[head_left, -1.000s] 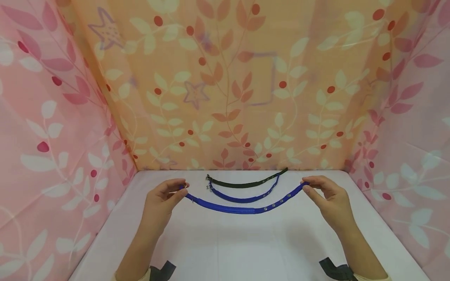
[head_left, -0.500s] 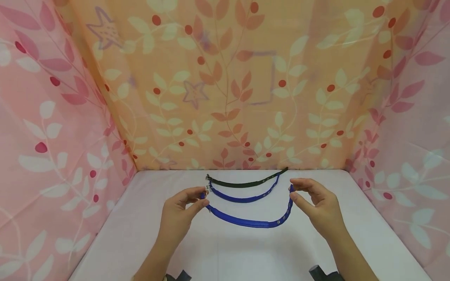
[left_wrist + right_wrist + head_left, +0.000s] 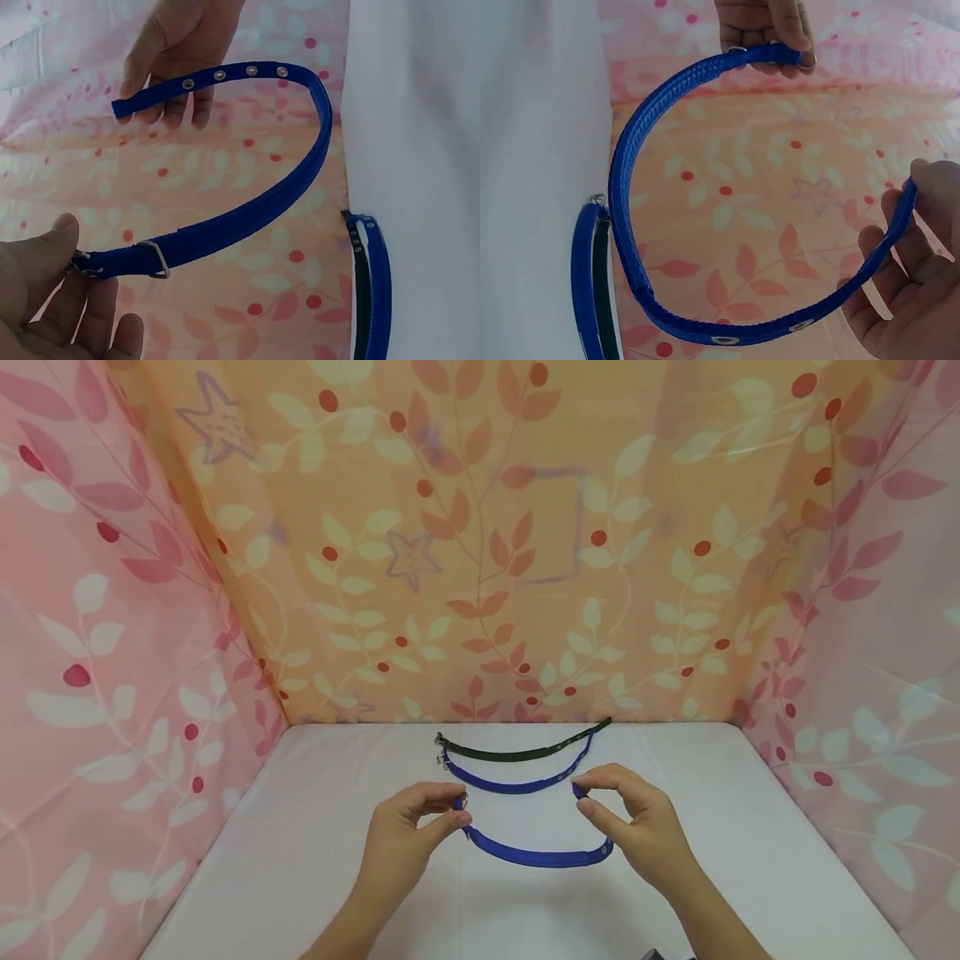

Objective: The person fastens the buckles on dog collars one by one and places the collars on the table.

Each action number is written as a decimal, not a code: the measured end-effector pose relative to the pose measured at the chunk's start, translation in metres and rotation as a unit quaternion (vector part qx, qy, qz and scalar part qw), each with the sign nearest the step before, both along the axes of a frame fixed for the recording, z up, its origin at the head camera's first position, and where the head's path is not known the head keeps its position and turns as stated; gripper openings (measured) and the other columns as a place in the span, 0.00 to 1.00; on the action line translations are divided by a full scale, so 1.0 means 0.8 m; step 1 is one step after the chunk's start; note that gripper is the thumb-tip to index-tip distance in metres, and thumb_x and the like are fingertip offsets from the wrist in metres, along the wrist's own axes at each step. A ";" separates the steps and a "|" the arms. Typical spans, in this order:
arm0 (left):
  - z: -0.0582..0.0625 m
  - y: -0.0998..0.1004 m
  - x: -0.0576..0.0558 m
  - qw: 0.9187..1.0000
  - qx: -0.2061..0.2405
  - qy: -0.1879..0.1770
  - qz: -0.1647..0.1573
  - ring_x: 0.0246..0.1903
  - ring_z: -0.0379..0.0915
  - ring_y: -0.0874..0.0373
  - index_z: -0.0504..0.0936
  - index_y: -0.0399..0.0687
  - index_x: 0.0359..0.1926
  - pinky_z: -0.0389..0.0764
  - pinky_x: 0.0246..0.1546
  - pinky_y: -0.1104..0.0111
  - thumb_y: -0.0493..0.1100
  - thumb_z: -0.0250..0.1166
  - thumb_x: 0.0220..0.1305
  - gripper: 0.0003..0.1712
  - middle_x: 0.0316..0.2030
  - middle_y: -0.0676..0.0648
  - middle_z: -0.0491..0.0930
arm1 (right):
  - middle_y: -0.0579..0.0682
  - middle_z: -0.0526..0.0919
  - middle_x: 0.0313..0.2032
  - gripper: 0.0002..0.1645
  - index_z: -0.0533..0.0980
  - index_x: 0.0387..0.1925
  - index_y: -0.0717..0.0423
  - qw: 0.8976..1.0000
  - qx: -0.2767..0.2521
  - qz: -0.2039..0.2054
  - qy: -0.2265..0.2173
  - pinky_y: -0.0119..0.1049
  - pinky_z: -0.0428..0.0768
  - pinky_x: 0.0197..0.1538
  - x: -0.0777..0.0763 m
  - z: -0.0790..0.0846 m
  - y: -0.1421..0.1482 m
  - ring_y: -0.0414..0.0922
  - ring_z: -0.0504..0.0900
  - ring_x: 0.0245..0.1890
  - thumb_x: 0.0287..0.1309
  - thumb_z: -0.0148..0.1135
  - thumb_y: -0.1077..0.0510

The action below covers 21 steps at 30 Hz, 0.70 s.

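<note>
A blue collar point(image 3: 536, 858) with metal eyelets hangs in a curve between both hands, above the white table. My left hand point(image 3: 420, 831) pinches its buckle end; in the left wrist view a metal D-ring point(image 3: 154, 259) shows on the strap close to the fingers. The eyelet end is pinched between thumb and fingers of my right hand point(image 3: 637, 827). In the right wrist view the collar point(image 3: 626, 195) bends into an open loop, its two ends apart.
Behind the hands, a second blue collar point(image 3: 517, 788) and a dark green collar point(image 3: 510, 757) lie curved on the white table point(image 3: 337, 777), near its back edge. Patterned cloth walls point(image 3: 495, 543) stand at the back and both sides.
Both hands have moved inward and a little nearer the person. The held collar, earlier stretched in a shallow arc, now bends more deeply, its eyelet end turned back toward the left.
</note>
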State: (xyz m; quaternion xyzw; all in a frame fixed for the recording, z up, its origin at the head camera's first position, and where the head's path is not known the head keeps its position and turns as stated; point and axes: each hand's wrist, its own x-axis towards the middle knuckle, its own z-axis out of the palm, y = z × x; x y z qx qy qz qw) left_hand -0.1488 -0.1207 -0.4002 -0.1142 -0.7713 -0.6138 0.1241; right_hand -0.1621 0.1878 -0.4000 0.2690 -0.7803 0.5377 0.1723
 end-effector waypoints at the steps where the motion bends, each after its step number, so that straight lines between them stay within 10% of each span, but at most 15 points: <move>1: -0.001 0.001 0.000 1.000 -0.004 0.005 0.006 0.42 0.85 0.59 0.90 0.64 0.41 0.84 0.52 0.67 0.41 0.80 0.53 0.16 0.40 0.58 0.88 | 0.44 0.85 0.47 0.17 0.83 0.51 0.50 1.000 0.005 -0.005 0.005 0.25 0.76 0.61 0.000 -0.003 -0.003 0.40 0.81 0.52 0.62 0.69 0.67; 21: -0.021 0.029 0.009 0.996 -0.032 0.062 -0.053 0.44 0.82 0.60 0.90 0.65 0.44 0.82 0.50 0.66 0.48 0.78 0.56 0.14 0.38 0.62 0.88 | 0.40 0.86 0.40 0.14 0.85 0.43 0.42 0.997 0.026 0.021 0.070 0.25 0.80 0.53 0.016 -0.023 -0.053 0.38 0.83 0.46 0.56 0.76 0.60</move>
